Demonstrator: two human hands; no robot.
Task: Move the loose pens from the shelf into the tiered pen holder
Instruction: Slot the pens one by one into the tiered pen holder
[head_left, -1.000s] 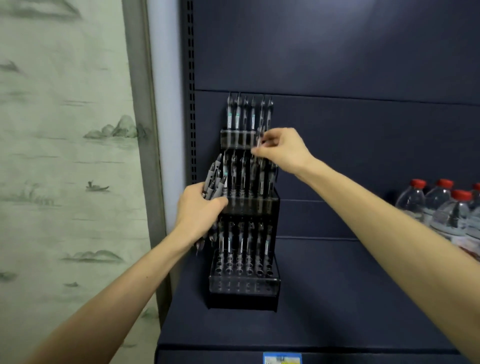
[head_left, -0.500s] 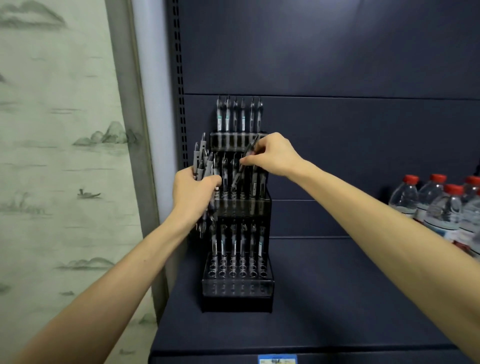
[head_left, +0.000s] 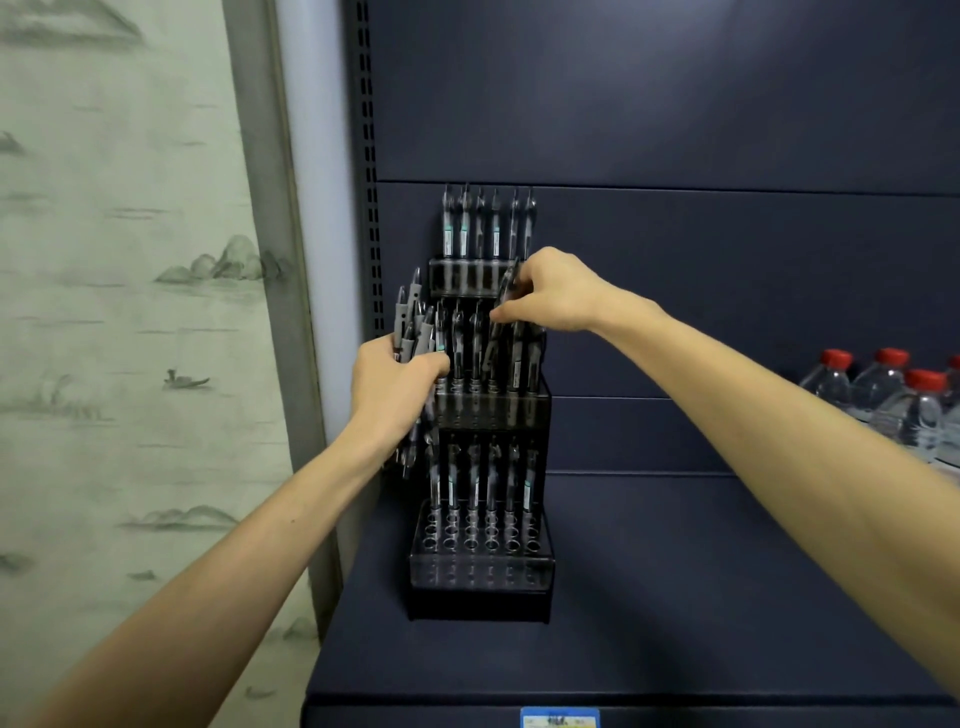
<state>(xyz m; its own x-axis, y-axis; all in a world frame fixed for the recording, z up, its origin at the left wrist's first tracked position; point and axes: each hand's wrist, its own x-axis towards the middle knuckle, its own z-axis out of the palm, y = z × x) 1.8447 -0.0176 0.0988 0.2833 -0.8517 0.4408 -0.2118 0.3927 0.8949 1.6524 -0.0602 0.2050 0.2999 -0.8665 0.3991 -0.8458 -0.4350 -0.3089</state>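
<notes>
1. Gripped in the left hand (head_left: 392, 392) is a bundle of loose grey-barrelled pens (head_left: 413, 325), fingers curled round the barrels, held just beside the left edge of the holder's middle tier; pen ends also stick out below the fist.
2. Left background: pale wallpaper (head_left: 119, 291) printed with grey ink hills and a small boat, bordered by a grey vertical frame strip (head_left: 272, 234).
3. Shelving: dark navy metal shelf (head_left: 675, 597) with a matching panelled back wall (head_left: 675, 104) and a perforated upright (head_left: 368, 156); a blue-and-white price label (head_left: 560, 719) sits on the front lip.
4. Centre: black three-tiered pen holder with clear smoked plastic fronts (head_left: 480, 571), standing at the shelf's left end. Top and middle tiers hold rows of upright pens; the bottom tier has one back row filled, with open sockets in front.
5. Right hand (head_left: 550, 293): thumb and fingers pinch a single dark pen (head_left: 497, 332), tilted, its lower end among the middle tier's pens.
6. Far right: clear plastic water bottles with red caps (head_left: 904, 405) stand on the shelf, well apart from the holder.
</notes>
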